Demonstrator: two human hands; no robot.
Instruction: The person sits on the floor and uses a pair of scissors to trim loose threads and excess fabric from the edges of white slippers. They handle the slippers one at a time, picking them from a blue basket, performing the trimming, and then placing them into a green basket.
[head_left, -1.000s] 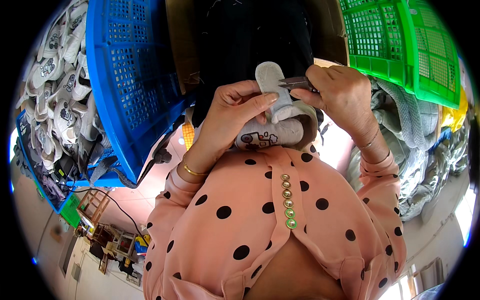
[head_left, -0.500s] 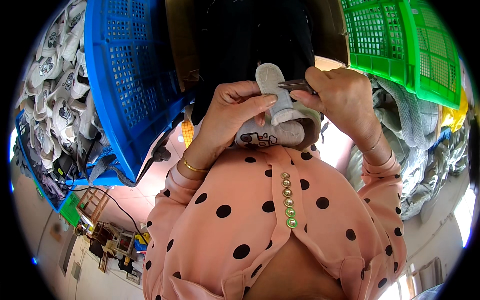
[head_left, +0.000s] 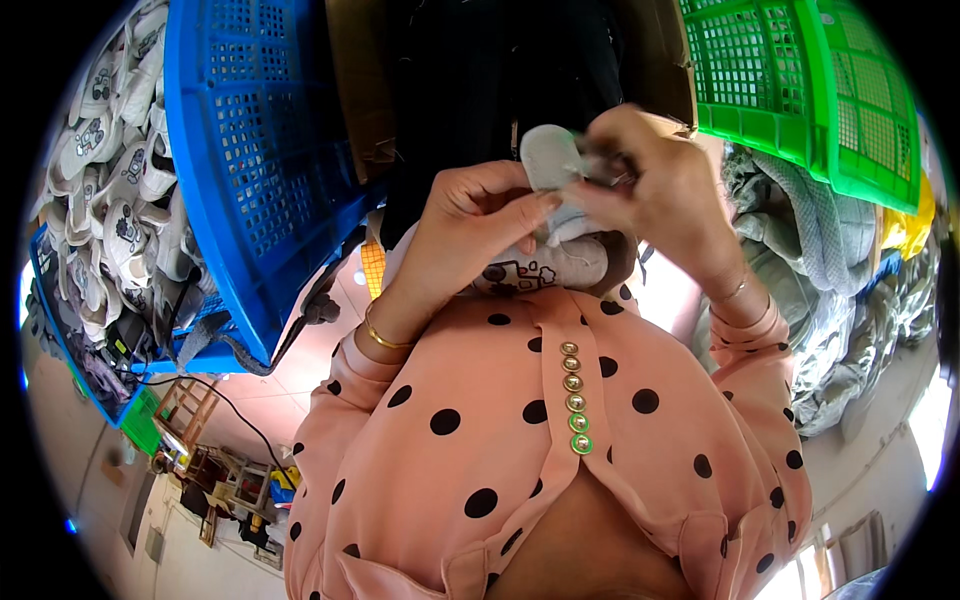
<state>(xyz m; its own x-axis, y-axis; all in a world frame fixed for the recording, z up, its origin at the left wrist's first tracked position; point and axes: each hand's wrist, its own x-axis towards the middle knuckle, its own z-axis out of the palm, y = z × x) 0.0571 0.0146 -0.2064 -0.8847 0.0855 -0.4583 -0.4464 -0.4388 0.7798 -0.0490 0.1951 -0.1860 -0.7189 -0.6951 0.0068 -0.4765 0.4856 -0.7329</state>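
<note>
A small white fabric shoe (head_left: 585, 262) with a dark cartoon drawing rests in front of my body at the lap. My left hand (head_left: 480, 215) pinches the shoe's pale rounded flap (head_left: 549, 158) between thumb and fingers, keeping it raised. Wrapped in my right hand (head_left: 672, 185) is a small dark tool that looks like thread snips (head_left: 610, 168). Motion blurs its tip and the fingers around it, close to the flap's right edge. Whether the blades touch the fabric cannot be made out.
On the left, a blue plastic basket (head_left: 235, 150) stands beside a heap of similar white shoes (head_left: 125, 195). A green crate (head_left: 765, 85) is at the upper right, above grey fabric and plastic bags (head_left: 815, 270). Brown cardboard (head_left: 660, 60) flanks my dark-clothed legs.
My right hand has shifted slightly left and up with the snips, which are now blurred against the flap. The flap tilts a little to the right; my left hand keeps its pinch.
</note>
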